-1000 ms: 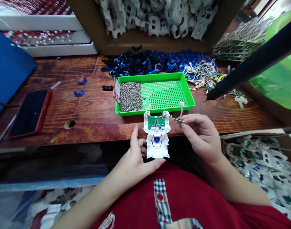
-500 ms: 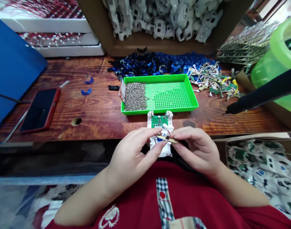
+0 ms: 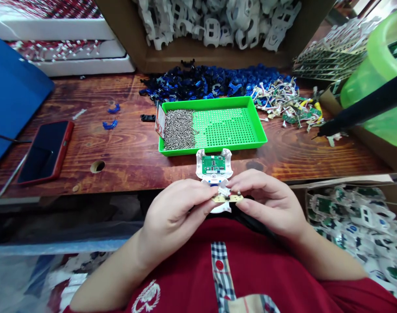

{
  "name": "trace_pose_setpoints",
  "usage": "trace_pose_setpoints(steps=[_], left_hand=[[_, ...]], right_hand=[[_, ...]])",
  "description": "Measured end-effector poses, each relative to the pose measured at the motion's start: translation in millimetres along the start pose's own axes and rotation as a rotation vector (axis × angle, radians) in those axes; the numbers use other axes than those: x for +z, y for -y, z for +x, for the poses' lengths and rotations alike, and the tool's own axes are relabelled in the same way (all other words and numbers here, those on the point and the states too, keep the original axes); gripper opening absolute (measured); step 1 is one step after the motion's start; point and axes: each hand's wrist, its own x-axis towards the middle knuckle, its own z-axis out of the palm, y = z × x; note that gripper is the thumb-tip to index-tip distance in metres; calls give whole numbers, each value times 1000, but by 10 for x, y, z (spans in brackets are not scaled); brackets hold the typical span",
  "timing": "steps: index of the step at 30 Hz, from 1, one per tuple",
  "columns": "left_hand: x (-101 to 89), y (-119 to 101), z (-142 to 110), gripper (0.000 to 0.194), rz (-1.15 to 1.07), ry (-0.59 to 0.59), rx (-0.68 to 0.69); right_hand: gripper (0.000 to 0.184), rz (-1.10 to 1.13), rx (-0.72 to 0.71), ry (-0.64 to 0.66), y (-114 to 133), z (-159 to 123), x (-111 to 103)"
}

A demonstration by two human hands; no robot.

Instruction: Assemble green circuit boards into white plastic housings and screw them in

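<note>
Between my hands is a small tan circuit board [image 3: 229, 199] with a white connector on top, held level just off the table's front edge. My left hand [image 3: 179, 208] pinches its left end between thumb and fingers. At the other end, my right hand [image 3: 270, 204] grips it the same way. Behind and below the board lies a white plastic housing [image 3: 199, 167], partly over the table edge, with a green circuit board [image 3: 213, 164] seated in its far half. The board and my fingers hide the housing's middle.
A green perforated tray [image 3: 262, 140] with small screws [image 3: 179, 130] stands beyond the housing. Blue plastic parts [image 3: 198, 84] and wired boards [image 3: 291, 104] lie heaped behind it. A black screwdriver [image 3: 348, 115] juts in from the right. A phone [image 3: 45, 150] lies left; a box of housings [image 3: 358, 226] sits lower right.
The tan board has tipped flatter and come slightly lower and nearer me, showing its white connector. More of the housing with the green board is uncovered. The whole view has shifted slightly.
</note>
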Motion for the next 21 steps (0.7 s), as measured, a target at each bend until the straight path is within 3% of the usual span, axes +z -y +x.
trace_pose_setpoints(steps=[9, 12, 16, 21], left_hand=[[-2, 24, 15, 24, -71, 40, -61], [1, -6, 41, 18, -58, 65, -167], [24, -44, 58, 14, -180, 68, -363], [109, -55, 56, 15, -400, -15, -524]], right_hand=[[26, -136, -55, -9, 24, 1, -6], [27, -151, -36, -24, 33, -9, -11], [36, -1, 0, -20, -10, -25, 39], [42, 74, 2, -208, -101, 17, 225]])
